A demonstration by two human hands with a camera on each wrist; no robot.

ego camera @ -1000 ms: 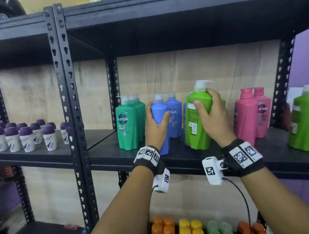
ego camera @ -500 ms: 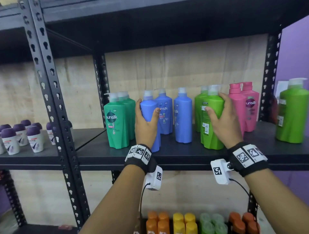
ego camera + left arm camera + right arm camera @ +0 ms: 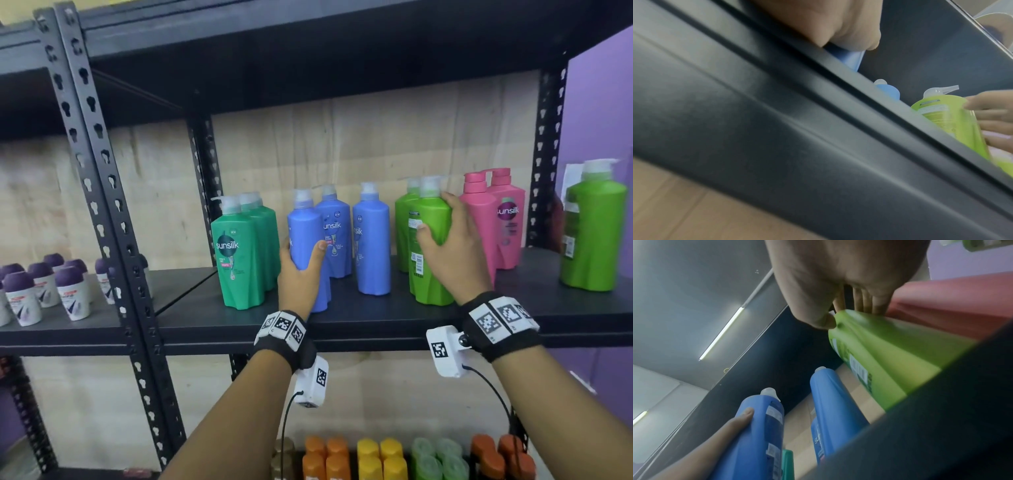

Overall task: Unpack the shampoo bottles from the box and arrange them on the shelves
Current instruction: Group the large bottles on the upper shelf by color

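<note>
"Sunsilk" reads in white on the front dark green bottle (image 3: 239,253), on a blue bottle (image 3: 335,236) in the back row and on the rear pink bottle (image 3: 508,219); the smaller print is too fine to make out. The left hand (image 3: 298,277) wraps thumb and fingers round the front blue shampoo bottle (image 3: 306,246), which stands upright at the near edge of the black metal shelf (image 3: 376,318). The right hand (image 3: 452,253) curls round the front light green shampoo bottle (image 3: 430,240), whose back label with a barcode faces left; it stands upright just beside the pink pair. Another blue bottle (image 3: 371,240) stands between the two held ones. A lone light green bottle (image 3: 594,233) stands at the far right. On the left bay sit purple-capped roll-on deodorants (image 3: 44,291). Orange, yellow and green caps (image 3: 376,455) show on the shelf below. Behind is a pale wood-grain backing, with a purple wall (image 3: 599,113) to the right.
</note>
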